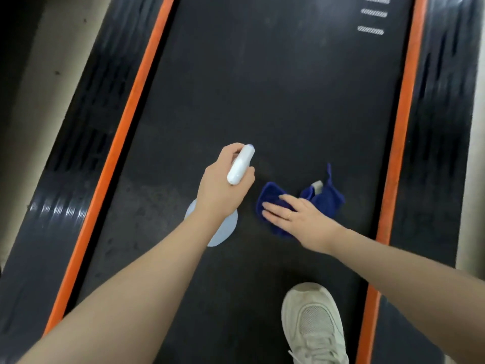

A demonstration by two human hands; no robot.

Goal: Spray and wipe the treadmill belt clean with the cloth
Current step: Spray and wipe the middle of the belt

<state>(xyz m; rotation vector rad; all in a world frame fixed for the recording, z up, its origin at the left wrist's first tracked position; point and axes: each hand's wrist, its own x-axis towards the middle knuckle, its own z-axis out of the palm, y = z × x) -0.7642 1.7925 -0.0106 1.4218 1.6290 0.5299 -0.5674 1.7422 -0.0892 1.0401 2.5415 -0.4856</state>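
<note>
The black treadmill belt [275,88] fills the middle of the view, with damp-looking patches at lower left. My left hand [223,190] grips a spray bottle [240,164] by its white head, nozzle pointing up the belt; the pale blue body [223,232] shows below my wrist. A crumpled dark blue cloth [325,198] lies on the belt just right of the bottle. My right hand [296,214] presses flat on the cloth's left part, fingers straight and pointing left, a ring on one finger.
Orange strips [123,137] [399,143] border the belt, with glossy black side rails [78,143] outside them. A white sneaker [312,324] stands on the belt at lower right. White dashed marks [371,30] sit at the belt's far right. Pale floor [31,88] lies beyond the left rail.
</note>
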